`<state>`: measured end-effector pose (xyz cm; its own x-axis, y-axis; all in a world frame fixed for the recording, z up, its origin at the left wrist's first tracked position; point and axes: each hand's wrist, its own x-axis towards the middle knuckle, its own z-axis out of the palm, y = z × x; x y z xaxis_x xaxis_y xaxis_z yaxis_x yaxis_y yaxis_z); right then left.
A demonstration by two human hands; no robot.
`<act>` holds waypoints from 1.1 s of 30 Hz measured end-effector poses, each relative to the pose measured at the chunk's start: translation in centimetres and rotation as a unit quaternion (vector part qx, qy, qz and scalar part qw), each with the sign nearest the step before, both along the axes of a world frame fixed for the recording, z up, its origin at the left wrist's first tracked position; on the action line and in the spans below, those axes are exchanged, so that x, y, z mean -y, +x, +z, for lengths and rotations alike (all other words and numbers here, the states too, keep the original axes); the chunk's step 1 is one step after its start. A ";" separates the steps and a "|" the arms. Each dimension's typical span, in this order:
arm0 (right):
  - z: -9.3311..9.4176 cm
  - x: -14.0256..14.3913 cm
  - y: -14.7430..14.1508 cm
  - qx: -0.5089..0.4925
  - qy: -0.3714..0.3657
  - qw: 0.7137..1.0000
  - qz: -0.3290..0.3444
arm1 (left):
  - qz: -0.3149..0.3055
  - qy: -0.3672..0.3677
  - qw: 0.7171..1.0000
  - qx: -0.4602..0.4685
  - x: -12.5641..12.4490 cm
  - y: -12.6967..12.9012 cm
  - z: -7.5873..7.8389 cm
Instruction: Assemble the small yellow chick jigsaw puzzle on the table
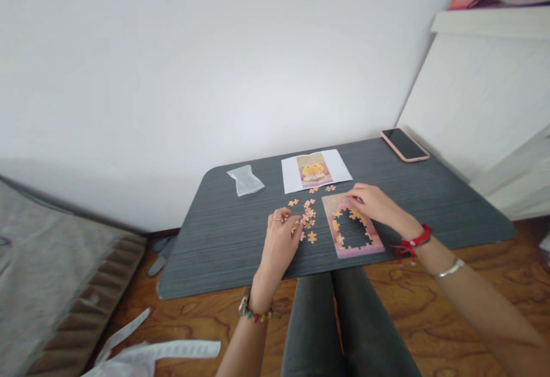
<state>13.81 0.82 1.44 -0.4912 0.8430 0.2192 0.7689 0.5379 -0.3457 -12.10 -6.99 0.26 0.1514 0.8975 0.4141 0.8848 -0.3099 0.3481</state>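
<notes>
A partly built pink jigsaw puzzle [372,240] with an open hole in its middle lies on the dark table [223,239]. My right hand [373,204] rests on its upper part, fingertips pressing near the top left corner. My left hand [281,238] lies left of the puzzle, fingers curled at a scatter of loose orange pieces [308,216]; whether it pinches one I cannot tell. Just beyond the pieces lies a white sheet with the reference picture [314,171] of a yellow figure.
A clear plastic bag [246,181] lies at the table's far left, a phone in a pink case [404,144] at the far right corner. White wall behind, white furniture to the right, a mattress edge at the left, wood floor below.
</notes>
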 end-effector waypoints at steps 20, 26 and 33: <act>-0.8 2.4 3.6 -0.129 -0.059 0.990 -0.011 | 0.058 -0.019 0.998 -0.002 1.4 -2.9 -1.2; 0.2 6.3 2.7 -0.179 -0.095 0.979 0.011 | 0.069 -0.028 0.997 -0.029 1.6 -2.6 -1.1; 0.9 8.9 2.6 -0.215 -0.125 0.968 0.022 | 0.057 -0.039 0.997 -0.034 1.1 -2.3 -1.3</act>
